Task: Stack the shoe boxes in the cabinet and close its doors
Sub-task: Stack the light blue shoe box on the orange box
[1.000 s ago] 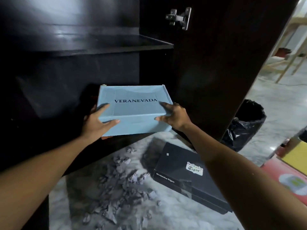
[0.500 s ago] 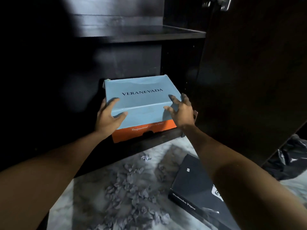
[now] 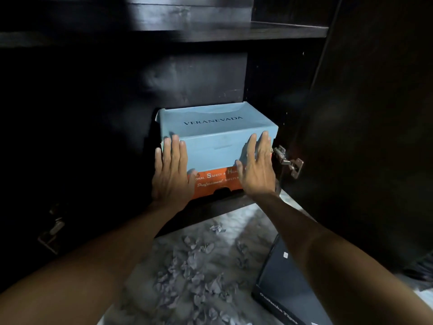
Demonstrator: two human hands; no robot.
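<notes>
A light blue shoe box (image 3: 215, 134) marked VERANEVADA sits on top of an orange shoe box (image 3: 215, 181) on the bottom shelf of the dark cabinet (image 3: 199, 76). My left hand (image 3: 171, 170) lies flat, fingers straight, against the front of both boxes at their left end. My right hand (image 3: 257, 167) presses flat against the front at the right end. The cabinet's right door (image 3: 375, 113) stands open. A black shoe box (image 3: 288, 277) lies on the floor at the lower right, partly behind my right arm.
Crumpled grey paper scraps (image 3: 194, 273) litter the marble floor in front of the cabinet. A metal hinge (image 3: 289, 160) juts out just right of the boxes. Another shelf (image 3: 234, 31) runs above the stack. The cabinet's left side is dark.
The blue box went from held in the air to resting on the orange box. My hands moved from gripping its sides to lying flat on the front, and the stack sits deeper in.
</notes>
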